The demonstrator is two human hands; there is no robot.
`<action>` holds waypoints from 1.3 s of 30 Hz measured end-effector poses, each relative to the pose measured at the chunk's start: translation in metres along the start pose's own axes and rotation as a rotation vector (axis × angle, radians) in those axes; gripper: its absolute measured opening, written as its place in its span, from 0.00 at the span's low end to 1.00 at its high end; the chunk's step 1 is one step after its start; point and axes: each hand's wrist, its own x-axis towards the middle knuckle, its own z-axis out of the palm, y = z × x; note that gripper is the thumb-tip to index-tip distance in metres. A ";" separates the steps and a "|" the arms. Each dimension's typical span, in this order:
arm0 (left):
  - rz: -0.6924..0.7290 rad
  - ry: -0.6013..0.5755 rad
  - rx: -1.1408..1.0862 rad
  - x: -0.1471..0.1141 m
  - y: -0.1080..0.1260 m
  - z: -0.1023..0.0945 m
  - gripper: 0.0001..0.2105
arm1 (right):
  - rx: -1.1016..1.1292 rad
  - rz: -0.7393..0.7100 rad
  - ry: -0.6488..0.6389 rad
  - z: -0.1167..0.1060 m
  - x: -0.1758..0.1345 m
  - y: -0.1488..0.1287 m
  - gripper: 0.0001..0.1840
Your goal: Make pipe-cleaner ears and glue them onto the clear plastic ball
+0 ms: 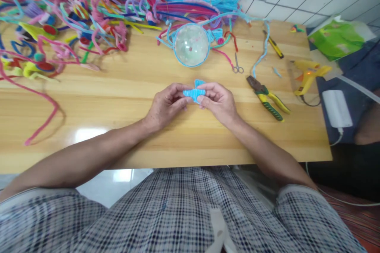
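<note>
Between the fingertips of both hands is a small light-blue piece of coiled pipe cleaner (194,94), held just above the wooden table (118,99). My left hand (168,102) pinches its left end with thumb and fingers. On the other side, my right hand (219,101) grips the right end, the thumb lying over its front. Part of the piece sticks up behind the fingers. Beyond the hands stands a clear round bowl (191,45) with a blue rim, and blue coiled pipe cleaner (215,35) lies beside it.
Pipe cleaners (190,8) in many colours heap along the back and left. To the right lie small scissors (237,67), pliers (267,99), a yellow utility knife (274,45) and a yellow glue gun (310,75). A white power adapter (337,108) sits past the table's right edge.
</note>
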 end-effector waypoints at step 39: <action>-0.244 0.032 -0.146 0.005 0.015 0.013 0.29 | -0.020 -0.114 0.000 0.009 -0.004 0.006 0.33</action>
